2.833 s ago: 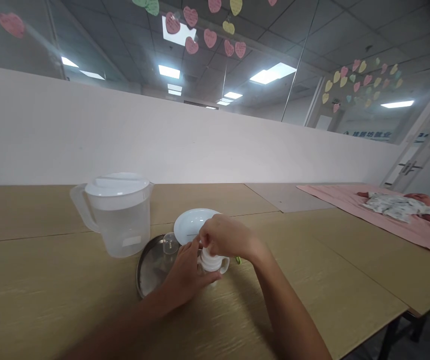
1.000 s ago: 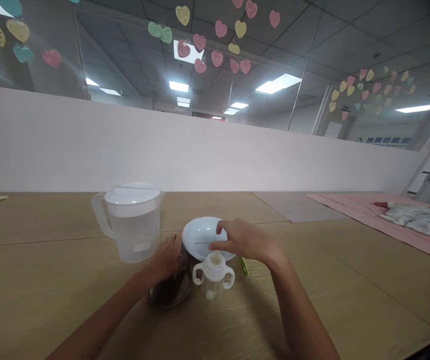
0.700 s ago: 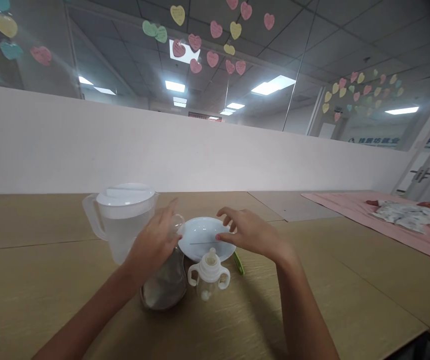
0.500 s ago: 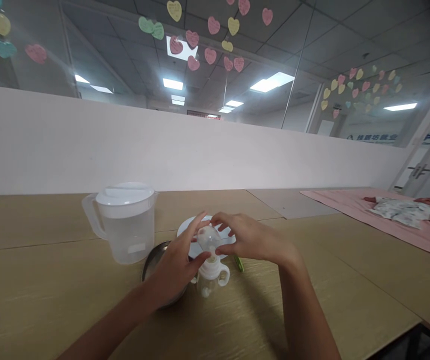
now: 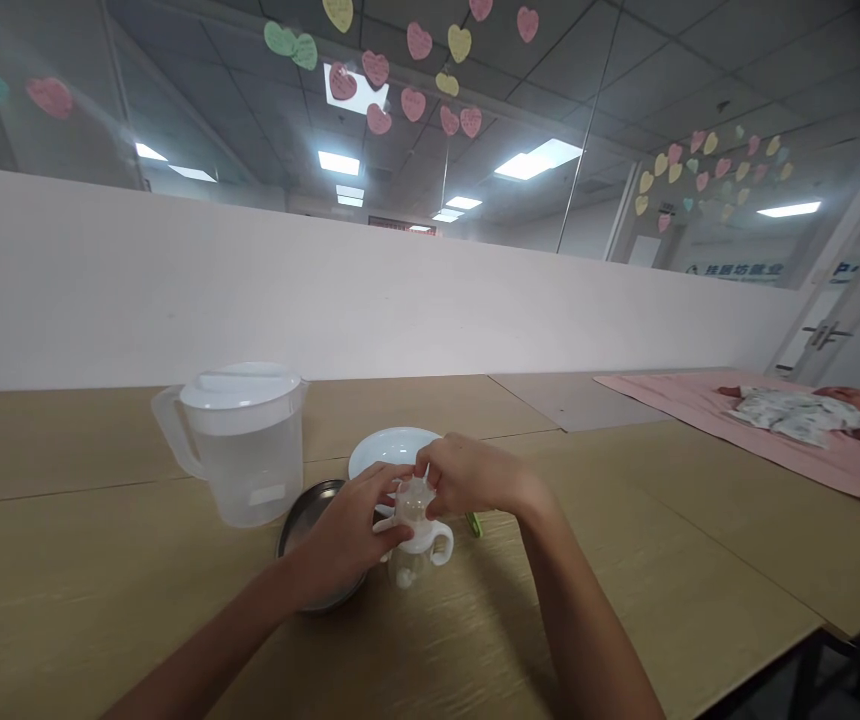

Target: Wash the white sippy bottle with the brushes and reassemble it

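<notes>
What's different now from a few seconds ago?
The left hand and right hand let go of the bottle. Then the left lifted the clear cap from the metal tray and brought it right, over the bottle's top, where both now close on it. The jug and white plate stayed put.

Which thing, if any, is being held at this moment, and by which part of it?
The left hand and right hand hold the clear, domed plastic cap by its sides, over the transparent bottle with white handles.
</notes>
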The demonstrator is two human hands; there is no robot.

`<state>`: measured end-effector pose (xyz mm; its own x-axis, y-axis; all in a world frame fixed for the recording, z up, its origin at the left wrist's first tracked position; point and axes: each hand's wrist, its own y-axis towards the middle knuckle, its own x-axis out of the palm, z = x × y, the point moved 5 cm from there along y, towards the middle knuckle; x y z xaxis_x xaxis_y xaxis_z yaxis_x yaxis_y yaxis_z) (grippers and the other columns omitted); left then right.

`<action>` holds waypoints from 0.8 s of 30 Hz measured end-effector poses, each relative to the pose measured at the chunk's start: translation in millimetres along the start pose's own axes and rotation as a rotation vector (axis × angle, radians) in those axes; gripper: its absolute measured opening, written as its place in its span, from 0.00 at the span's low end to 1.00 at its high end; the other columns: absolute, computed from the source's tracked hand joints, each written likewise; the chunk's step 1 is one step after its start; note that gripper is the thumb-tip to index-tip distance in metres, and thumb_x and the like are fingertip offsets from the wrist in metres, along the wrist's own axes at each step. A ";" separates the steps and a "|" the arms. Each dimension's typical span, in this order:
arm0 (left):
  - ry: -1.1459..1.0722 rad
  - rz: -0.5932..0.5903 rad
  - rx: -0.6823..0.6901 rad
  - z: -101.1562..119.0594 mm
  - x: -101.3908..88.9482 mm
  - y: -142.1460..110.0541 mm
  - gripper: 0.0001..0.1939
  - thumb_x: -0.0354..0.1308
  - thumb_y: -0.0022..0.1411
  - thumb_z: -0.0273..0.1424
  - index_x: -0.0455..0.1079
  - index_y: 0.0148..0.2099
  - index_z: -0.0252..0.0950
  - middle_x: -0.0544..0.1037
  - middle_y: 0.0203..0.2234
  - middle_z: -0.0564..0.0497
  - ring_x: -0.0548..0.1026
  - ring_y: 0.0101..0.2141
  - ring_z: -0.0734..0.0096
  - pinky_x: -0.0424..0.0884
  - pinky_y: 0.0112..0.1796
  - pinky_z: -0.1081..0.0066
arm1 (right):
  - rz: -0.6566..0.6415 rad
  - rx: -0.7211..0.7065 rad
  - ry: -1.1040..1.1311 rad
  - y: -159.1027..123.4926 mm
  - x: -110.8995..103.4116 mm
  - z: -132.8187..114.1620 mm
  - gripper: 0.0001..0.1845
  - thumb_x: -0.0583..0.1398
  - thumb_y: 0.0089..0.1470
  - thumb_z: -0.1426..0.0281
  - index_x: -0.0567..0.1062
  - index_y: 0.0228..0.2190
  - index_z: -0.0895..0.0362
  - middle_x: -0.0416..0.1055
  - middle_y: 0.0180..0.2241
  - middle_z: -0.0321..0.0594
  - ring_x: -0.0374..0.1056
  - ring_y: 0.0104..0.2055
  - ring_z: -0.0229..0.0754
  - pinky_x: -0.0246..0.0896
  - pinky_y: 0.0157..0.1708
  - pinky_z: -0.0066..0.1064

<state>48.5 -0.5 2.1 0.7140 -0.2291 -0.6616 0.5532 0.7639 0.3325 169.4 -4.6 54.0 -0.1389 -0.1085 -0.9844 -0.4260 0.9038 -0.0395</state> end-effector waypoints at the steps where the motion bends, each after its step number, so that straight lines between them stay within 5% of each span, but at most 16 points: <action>1: 0.001 0.001 -0.002 -0.1 -0.1 0.3 0.25 0.58 0.49 0.29 0.62 0.51 0.38 0.70 0.47 0.47 0.71 0.43 0.63 0.67 0.44 0.64 | -0.005 0.002 -0.013 -0.5 -0.5 -2.0 0.18 0.66 0.38 0.70 0.73 0.36 0.60 0.72 0.32 0.40 0.67 0.31 0.38 0.53 0.24 0.25; 12: -0.148 -0.013 0.004 -10.2 3.4 2.1 0.33 0.61 0.46 0.28 0.57 0.55 0.39 0.70 0.48 0.46 0.72 0.44 0.62 0.69 0.43 0.63 | -0.016 -0.007 -0.075 2.9 0.5 -7.9 0.22 0.68 0.34 0.71 0.73 0.37 0.60 0.72 0.32 0.40 0.67 0.35 0.41 0.52 0.24 0.25; 24: -0.345 -0.069 -0.072 -16.6 5.4 3.9 0.28 0.63 0.44 0.28 0.64 0.50 0.35 0.71 0.48 0.43 0.72 0.45 0.57 0.72 0.41 0.60 | 0.009 -0.062 -0.080 6.6 3.0 -3.9 0.21 0.68 0.33 0.70 0.73 0.34 0.59 0.71 0.30 0.38 0.66 0.32 0.39 0.50 0.24 0.24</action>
<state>47.4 11.3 -11.4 0.7859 -0.4623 -0.4107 0.5822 0.7771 0.2391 162.7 -0.6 51.4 -0.0724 -0.0648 -0.9953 -0.4802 0.8769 -0.0222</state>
